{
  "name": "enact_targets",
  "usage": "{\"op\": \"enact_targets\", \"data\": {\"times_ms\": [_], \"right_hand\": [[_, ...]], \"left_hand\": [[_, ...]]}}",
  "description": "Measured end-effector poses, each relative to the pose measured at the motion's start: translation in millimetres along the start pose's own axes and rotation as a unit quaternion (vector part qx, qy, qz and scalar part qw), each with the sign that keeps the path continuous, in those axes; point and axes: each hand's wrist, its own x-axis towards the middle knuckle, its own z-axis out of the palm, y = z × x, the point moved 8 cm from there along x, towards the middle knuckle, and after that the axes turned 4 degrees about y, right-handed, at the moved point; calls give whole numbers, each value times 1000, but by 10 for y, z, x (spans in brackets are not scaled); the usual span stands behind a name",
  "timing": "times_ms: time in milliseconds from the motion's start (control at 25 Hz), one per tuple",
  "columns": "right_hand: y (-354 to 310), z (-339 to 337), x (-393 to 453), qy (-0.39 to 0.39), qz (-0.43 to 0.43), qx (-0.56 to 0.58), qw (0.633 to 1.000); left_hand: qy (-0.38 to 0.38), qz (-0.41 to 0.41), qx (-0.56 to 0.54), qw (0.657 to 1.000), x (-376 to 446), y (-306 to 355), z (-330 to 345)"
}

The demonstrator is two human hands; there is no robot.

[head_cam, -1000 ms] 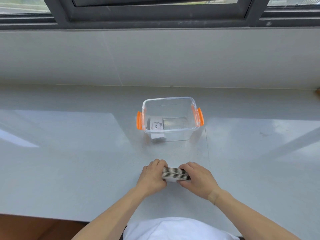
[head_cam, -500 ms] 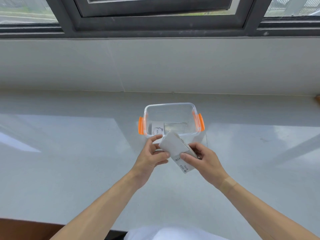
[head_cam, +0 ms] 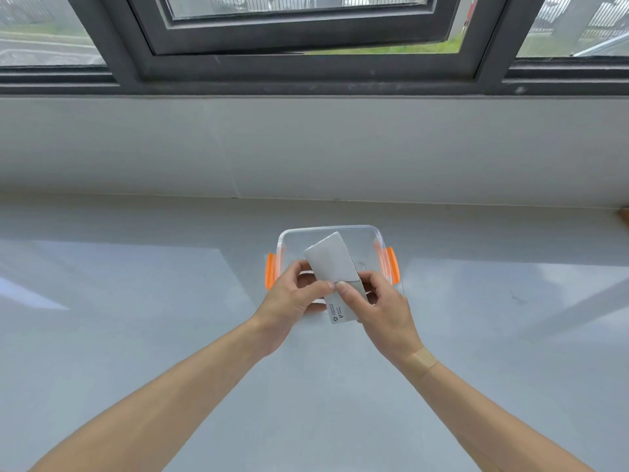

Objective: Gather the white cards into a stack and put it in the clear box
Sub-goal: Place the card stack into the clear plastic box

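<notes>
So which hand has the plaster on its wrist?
The right hand. A tan plaster crosses its wrist, while the left hand has a bare wrist. Both hold the white cards.

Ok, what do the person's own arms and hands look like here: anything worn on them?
Both forearms are bare, with no sleeves in view. The left hand shows no ring, watch or glove. The right hand is likewise bare, but a tan adhesive bandage sits across the right wrist. No other markings show.

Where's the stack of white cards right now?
The stack of white cards is centre frame, tilted, pinched between left hand and right hand, above the clear plastic box's near edge.
</notes>
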Motion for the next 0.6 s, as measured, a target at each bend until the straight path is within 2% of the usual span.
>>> {"op": "enact_targets", "data": {"times_ms": [120,200,280,360,440,600], "right_hand": [[15,-42,235,-15,5,-64,998],[17,-71,408,-24,-8,-146,989],[-25,-187,609,20,-67,-259,963],[-85,-295,803,73,-154,-357,918],[-4,-297,1000,47,-185,-403,895],[363,-159,1262,-65,-163,-455,873]], "left_hand": [[1,-22,60,998,254,118,10],[-11,-50,68,996,465,127,47],[-16,-89,69,993,705,82,59],[-18,-144,92,985,916,-15,24],[-21,-195,125,973,1060,-155,-41],[-16,-236,181,955,1280,-408,-117]]}}
